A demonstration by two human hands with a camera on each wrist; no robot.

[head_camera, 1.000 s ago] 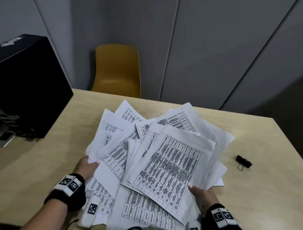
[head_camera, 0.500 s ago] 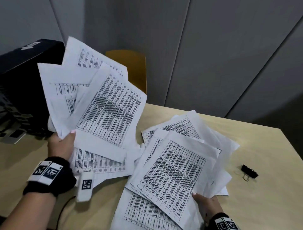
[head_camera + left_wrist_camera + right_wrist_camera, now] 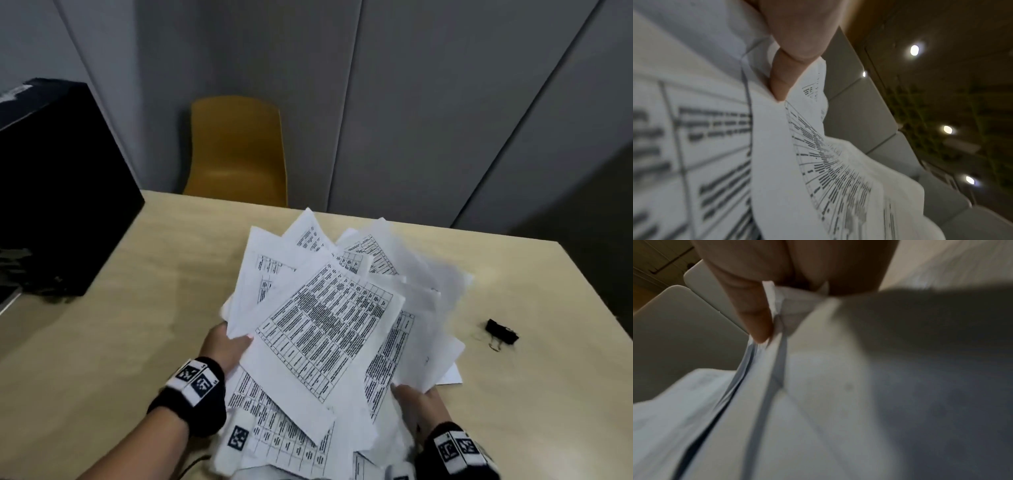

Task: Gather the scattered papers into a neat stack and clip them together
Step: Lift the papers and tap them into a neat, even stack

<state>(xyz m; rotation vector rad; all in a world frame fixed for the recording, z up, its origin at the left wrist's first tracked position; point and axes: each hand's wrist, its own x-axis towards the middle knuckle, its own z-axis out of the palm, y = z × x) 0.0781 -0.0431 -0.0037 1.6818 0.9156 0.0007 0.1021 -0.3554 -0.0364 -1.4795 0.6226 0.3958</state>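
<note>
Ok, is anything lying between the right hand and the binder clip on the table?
Nothing visible. The clip lies alone on bare table, off the papers; the right hand grips their near edge.

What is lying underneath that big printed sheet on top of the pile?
Under the top sheet lie more printed papers, fanned out crookedly on the table. The left hand and right hand grip the edges. Anything deeper in the pile is covered.

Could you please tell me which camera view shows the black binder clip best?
The head view: the binder clip lies in plain sight on the table, right of the papers. Neither wrist view shows it; both are filled by fingers and paper.
</note>
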